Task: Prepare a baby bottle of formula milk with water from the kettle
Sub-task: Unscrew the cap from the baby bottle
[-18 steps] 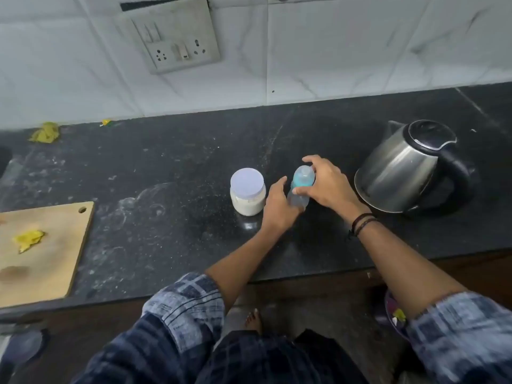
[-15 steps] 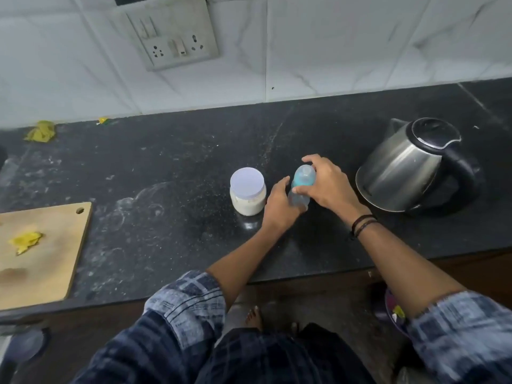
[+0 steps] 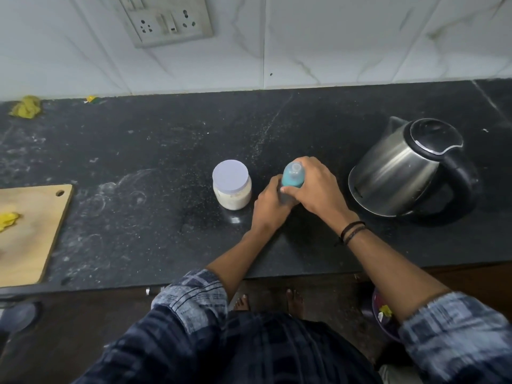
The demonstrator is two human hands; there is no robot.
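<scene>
A small baby bottle [image 3: 293, 177] with a teal collar and a clear teat stands on the black counter [image 3: 166, 167]. My left hand [image 3: 270, 205] grips its lower body from the left. My right hand [image 3: 318, 189] curls round the teal collar from the right. Most of the bottle's body is hidden by my fingers. Just left of the bottle stands a jar of white powder [image 3: 232, 185] with a pale lid on. A steel kettle [image 3: 410, 167] with a black lid and handle stands to the right, lid down.
A wooden cutting board [image 3: 33, 239] with a yellow scrap [image 3: 7, 220] lies at the counter's left front. A yellow-green scrap [image 3: 26, 107] sits by the tiled wall. A wall socket panel [image 3: 166, 20] is above. My bare feet [image 3: 266, 300] show below the counter's edge.
My hands keep their hold on the bottle, which stands more upright now. The camera has moved closer and tilted further down.
</scene>
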